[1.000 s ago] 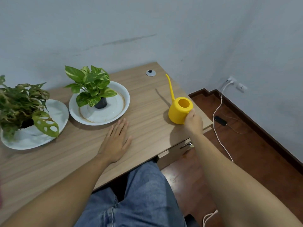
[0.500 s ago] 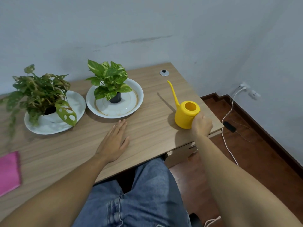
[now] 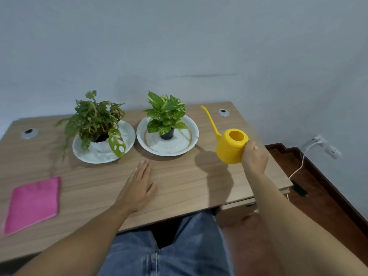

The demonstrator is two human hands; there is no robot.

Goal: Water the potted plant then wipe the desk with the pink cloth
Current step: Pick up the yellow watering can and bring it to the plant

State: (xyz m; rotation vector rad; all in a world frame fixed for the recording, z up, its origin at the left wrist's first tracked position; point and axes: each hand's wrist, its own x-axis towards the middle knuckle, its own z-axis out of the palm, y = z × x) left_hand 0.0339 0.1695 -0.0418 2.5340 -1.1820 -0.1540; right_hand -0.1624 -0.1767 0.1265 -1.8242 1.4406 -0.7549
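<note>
My right hand [image 3: 254,157] grips a yellow watering can [image 3: 229,145] from behind; the can hangs a little above the desk's right side, its thin spout pointing up and left. Two potted plants stand at the back: a bright green one in a dark pot [image 3: 166,116] on a white plate [image 3: 187,144], and a darker, trailing one [image 3: 93,120] on another white plate [image 3: 89,154]. A folded pink cloth [image 3: 33,204] lies flat at the desk's front left. My left hand [image 3: 139,186] rests palm down, fingers together, on the wooden desk [image 3: 179,182] in front of the plates.
Two round cable grommets [image 3: 223,112] [image 3: 29,133] sit in the desk's back corners. A drawer front [image 3: 237,208] shows under the right edge. A wall socket with a white cable [image 3: 316,141] is low on the right, above dark wooden flooring. My jeans-clad legs are under the desk.
My right hand has lifted the watering can off the desk. The view has swung left, bringing the pink cloth and both plants fully into sight. My left hand has stayed put.
</note>
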